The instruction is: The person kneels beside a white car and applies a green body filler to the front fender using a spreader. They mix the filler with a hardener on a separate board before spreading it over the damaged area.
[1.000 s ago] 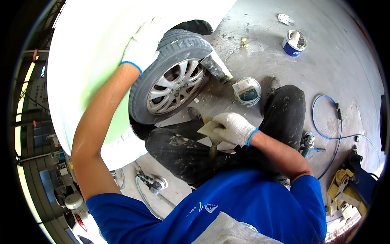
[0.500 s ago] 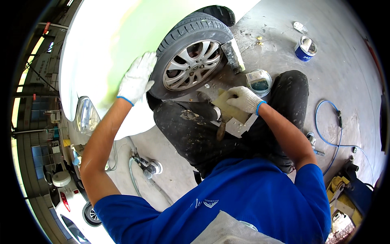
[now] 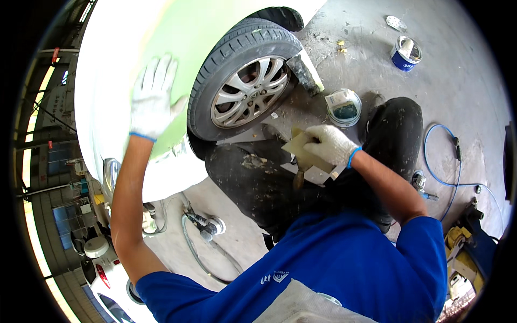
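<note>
My left hand (image 3: 153, 99), in a white knit glove, lies with fingers stretched and thumb spread on the pale green patch (image 3: 186, 51) of a white car's front panel. Right beside that hand is the front wheel (image 3: 250, 92) with its silver rim. Over my bent legs, my right hand (image 3: 333, 145), also gloved, pinches a yellowish, stiff-looking sheet (image 3: 304, 152), perhaps sandpaper. Its fingertips are partly hidden. Below the sheet a wooden handle (image 3: 298, 180) sticks out against my dark, paint-spotted trousers; what it belongs to is mostly covered.
A long dark block (image 3: 306, 72) leans by the tyre. An open tin (image 3: 343, 110) stands near my knee, a blue-and-white tin (image 3: 405, 56) farther off. A sander (image 3: 212, 227) with its hose lies at left, a blue air hose (image 3: 449, 180) at right. Another white car (image 3: 116, 288) stands lower left.
My left hand has slid up and left over the panel, away from the tyre's edge, fingers now more spread. The right hand still grips the sheet, slightly lower. The whole view has shifted a little.
</note>
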`<state>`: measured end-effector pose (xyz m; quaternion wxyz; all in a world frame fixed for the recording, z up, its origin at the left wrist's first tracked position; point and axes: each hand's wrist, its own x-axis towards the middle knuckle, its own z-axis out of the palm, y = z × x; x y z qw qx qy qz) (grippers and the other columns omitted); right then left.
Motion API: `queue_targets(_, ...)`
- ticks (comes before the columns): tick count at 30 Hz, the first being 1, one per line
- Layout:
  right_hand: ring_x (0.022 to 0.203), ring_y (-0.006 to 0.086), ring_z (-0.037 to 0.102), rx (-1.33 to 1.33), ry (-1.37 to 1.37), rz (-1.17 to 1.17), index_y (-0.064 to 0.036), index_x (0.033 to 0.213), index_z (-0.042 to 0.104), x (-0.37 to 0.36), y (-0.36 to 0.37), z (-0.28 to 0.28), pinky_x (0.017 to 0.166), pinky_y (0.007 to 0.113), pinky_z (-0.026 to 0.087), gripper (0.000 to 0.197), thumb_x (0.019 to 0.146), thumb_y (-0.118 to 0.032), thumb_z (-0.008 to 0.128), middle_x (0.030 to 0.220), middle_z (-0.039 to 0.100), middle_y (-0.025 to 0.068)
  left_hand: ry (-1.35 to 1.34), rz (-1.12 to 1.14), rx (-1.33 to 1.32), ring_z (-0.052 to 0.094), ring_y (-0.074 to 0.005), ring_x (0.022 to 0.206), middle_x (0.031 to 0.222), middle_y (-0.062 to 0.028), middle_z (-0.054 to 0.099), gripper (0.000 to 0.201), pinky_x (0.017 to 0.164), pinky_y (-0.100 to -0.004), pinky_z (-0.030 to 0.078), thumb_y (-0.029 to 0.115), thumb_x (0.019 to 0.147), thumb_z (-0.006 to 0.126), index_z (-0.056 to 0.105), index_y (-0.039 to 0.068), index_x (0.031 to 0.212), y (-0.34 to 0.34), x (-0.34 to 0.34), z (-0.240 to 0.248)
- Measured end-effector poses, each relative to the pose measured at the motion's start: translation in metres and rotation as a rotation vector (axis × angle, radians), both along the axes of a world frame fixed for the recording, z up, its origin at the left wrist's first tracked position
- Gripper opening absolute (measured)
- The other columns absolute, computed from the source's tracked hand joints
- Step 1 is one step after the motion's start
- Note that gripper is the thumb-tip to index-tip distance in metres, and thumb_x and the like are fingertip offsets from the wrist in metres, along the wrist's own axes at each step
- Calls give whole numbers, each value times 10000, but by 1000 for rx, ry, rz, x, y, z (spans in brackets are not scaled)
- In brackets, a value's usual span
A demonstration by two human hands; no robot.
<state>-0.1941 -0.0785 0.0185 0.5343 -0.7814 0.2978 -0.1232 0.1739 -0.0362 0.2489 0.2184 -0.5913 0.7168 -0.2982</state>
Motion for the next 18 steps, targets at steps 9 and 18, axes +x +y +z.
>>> queue_targets(9, 906, 430, 659, -27, -78, 34, -48, 934, 686, 3, 0, 16, 815, 506, 531, 220, 822, -235, 665, 909, 681, 215, -158, -142, -29, 315, -290, 1501, 1640, -116, 330, 843, 1246, -408, 246, 467, 903, 661, 351, 57, 1570, -226, -77, -23)
queue_targets(18, 935, 408, 646, -22, -100, 21, -35, 950, 663, -1, -7, 26, 815, 487, 525, 184, 861, -196, 650, 937, 665, 196, -122, -153, -44, 313, -279, 1503, 1639, -109, 333, 840, 1247, -399, 247, 469, 902, 662, 356, 59, 1569, -253, -94, -38)
